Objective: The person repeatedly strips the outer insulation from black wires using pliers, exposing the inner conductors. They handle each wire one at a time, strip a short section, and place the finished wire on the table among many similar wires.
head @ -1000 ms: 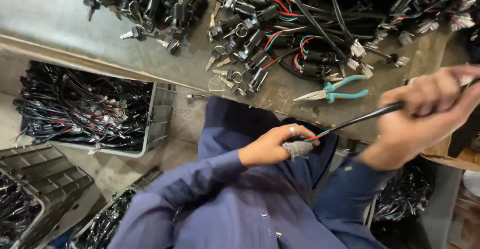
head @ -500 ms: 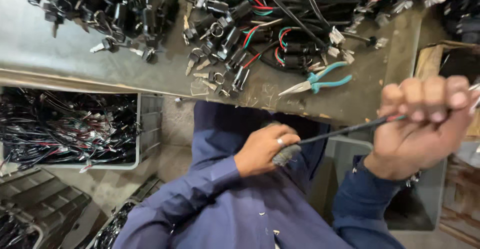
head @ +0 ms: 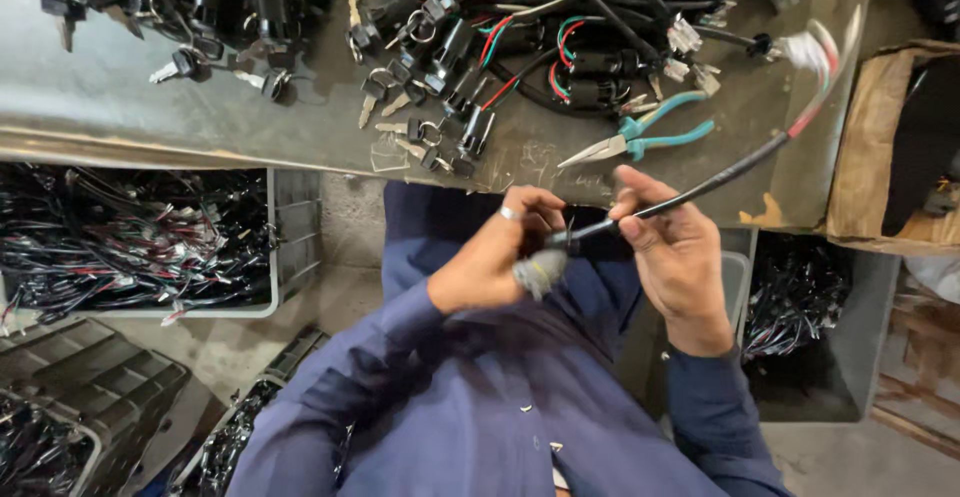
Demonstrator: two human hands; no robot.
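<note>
Well left of the black sheathed cable (head: 700,189) and below the surface (head: 200,117), a grey crate (head: 275,257) brims with black wire harnesses. Up on the surface, left of the cable, lie keyed ignition switches (head: 440,67) tangled in red and green leads. Your left hand (head: 495,257), a ring on one finger, has its fingers closed around a grey metal switch barrel (head: 538,272) at the cable's lower end, held over your blue shirt. Just above the cable, teal-handled pliers (head: 640,137) rest on the surface. Your right hand (head: 675,247) pinches the cable between thumb and fingers close beside the barrel. From there the cable runs up and right across the surface edge, its far end showing red and green cores and a blurred white connector (head: 805,49). Right of the cable stands a cardboard box (head: 865,147).
</note>
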